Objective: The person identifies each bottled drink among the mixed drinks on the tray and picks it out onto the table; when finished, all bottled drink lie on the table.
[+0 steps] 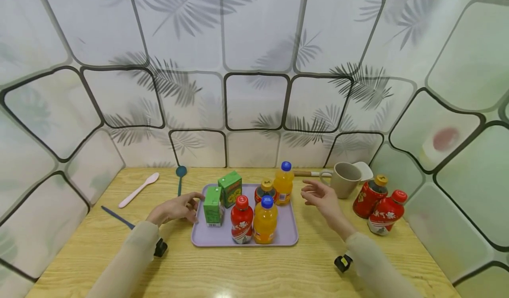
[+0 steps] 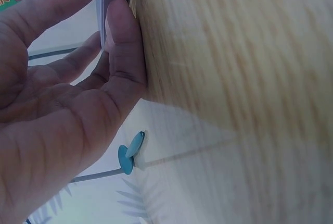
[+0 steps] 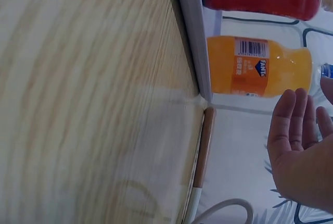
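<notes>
A lilac tray [image 1: 286, 237] holds two green drink cartons [image 1: 213, 207], a red-capped red bottle [image 1: 241, 223], a gold-capped dark red bottle [image 1: 265, 193] and two orange soda bottles [image 1: 265, 224] with blue caps. At the tray's left rim, my left hand [image 1: 175, 209] has its relaxed, bent fingers [image 2: 124, 31] against the outer edge, low over the table. To the right of the tray my right hand [image 1: 323, 197] hangs in the air, holding nothing, its fingers [image 3: 281, 122] loosely extended. The right wrist view shows the Fanta label on the rear orange bottle [image 3: 252, 66].
A beige mug [image 1: 346, 181] stands behind the right hand, with a wooden-handled utensil [image 1: 304, 173] lying near it. Two red bottles [image 1: 370, 197] stand at the far right. A pink spoon [image 1: 138, 190], a teal ladle [image 1: 180, 172] and a dark blue utensil [image 1: 117, 216] lie left.
</notes>
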The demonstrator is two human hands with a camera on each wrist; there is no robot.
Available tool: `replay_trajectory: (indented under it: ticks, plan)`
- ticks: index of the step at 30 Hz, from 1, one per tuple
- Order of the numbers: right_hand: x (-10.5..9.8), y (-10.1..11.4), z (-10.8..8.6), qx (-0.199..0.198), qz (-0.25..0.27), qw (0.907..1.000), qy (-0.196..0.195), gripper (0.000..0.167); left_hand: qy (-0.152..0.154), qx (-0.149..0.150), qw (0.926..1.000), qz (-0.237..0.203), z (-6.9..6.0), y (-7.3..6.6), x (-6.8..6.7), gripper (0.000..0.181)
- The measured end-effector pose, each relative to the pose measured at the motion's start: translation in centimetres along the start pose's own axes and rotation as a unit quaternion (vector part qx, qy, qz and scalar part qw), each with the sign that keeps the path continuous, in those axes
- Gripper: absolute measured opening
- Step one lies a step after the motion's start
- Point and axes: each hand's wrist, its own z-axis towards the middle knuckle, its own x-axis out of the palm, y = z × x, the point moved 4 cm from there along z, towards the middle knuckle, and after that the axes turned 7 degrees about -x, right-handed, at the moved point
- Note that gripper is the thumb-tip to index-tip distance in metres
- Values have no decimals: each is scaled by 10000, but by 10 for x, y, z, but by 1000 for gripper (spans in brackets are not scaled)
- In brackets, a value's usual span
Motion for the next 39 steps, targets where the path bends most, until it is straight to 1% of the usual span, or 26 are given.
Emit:
replay_trajectory:
  ticks: [3, 7, 14, 20, 22, 26, 29, 31, 34, 36, 39]
  plan:
    - [7, -1, 5, 54, -2, 10000, 81, 55, 6, -9, 10000, -9, 0, -1, -1, 72]
    - [15, -1, 13, 23, -72, 9999, 129, 56, 21, -17, 10000, -28, 1, -2, -2, 72]
    - [26, 2, 28, -22, -297, 9995, -87, 61, 37, 33, 10000, 3, 0, -4, -1, 71]
    - [33, 5, 38, -62, -658, 9975, -250, 69, 37, 82, 10000, 24, 1, -5, 0, 71]
    - [36, 5, 40, -102, -655, 9975, -249, 70, 33, 53, 10000, 19, 1, -5, 1, 71]
    - [41, 3, 41, -271, -466, 9983, -210, 70, 44, -7, 10000, 22, 1, -3, 2, 71]
    - [44, 14, 36, -247, -322, 9989, -215, 69, 52, 4, 10000, 11, 0, -3, 3, 70]
    - [45, 14, 37, -269, -295, 9989, -242, 69, 38, 13, 10000, 12, 0, -4, 3, 70]
    - [45, 13, 41, -378, -381, 9982, -279, 68, 8, 29, 10000, 10, -1, -5, 1, 71]
    - [45, 5, 46, -481, -422, 9975, -312, 67, -10, 19, 10000, 19, -2, -4, 1, 72]
    - [46, 6, 48, -587, -478, 9967, -301, 64, -38, 4, 10000, 39, -3, -3, 0, 72]
